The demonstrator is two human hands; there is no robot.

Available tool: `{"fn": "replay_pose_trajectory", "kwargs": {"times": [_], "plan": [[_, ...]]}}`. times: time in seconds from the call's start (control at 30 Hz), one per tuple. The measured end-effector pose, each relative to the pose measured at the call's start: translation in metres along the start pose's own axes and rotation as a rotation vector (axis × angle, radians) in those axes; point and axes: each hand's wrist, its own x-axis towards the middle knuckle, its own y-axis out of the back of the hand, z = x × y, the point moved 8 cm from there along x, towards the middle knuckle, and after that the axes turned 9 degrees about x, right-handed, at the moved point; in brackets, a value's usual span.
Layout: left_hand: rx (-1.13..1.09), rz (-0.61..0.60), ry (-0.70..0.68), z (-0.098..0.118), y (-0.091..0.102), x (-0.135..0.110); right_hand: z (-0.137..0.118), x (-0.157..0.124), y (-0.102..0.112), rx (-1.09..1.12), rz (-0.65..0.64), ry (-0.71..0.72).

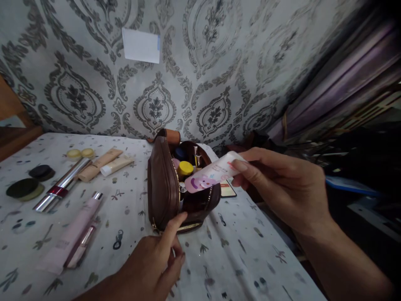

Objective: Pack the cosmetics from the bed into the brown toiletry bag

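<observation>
A white and pink tube (210, 172) with a cartoon print is pinched between the thumb and fingers of my right hand (277, 186). It slants over the mouth of an unzipped brown makeup bag (160, 186). Inside the bag show a yellow round lid (185, 168), a small gold and clear bottle (197, 156) and other partly hidden items. My left hand (159, 261) is in front of the bag, its index finger stretched to the bag's near edge by the zipper (189, 227). Its other fingers are loosely bent, with nothing seen in them.
On the patterned tablecloth at left lie a silver tube with a red band (62, 186), a tan tube (100, 164), a cream tube (117, 164), a pink tube (73, 234), and dark round pieces (25, 189). A patterned wall (156, 96) rises behind. The table's edge runs along the right.
</observation>
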Motion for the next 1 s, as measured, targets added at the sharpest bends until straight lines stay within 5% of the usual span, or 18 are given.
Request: {"fn": "replay_pose_trajectory", "kwargs": {"times": [0.1, 0.23, 0.4, 0.57, 0.67, 0.83, 1.0], "plan": [[0.002, -0.053, 0.032, 0.003, 0.006, 0.002, 0.009, -0.003, 0.009, 0.233, 0.144, -0.119], [0.006, 0.059, -0.022, 0.006, 0.02, 0.002, 0.029, -0.015, -0.005, 0.58, 0.119, -0.4], [-0.137, 0.307, -0.164, 0.019, 0.047, -0.003, 0.039, -0.069, -0.074, 0.9, -0.161, -0.863], [-0.141, 0.238, -0.474, 0.052, 0.05, -0.004, 0.034, -0.123, -0.129, 1.075, -0.34, -1.098], [-0.117, 0.289, -0.461, 0.053, 0.053, -0.006, 0.03, -0.121, -0.118, 0.851, -0.342, -0.875], [0.064, 0.285, -0.146, 0.031, 0.054, -0.007, -0.025, -0.106, -0.063, 0.189, -0.202, -0.087], [0.146, 0.282, -0.188, 0.035, 0.051, -0.013, -0.059, -0.113, -0.077, 0.039, -0.301, 0.235]]}}
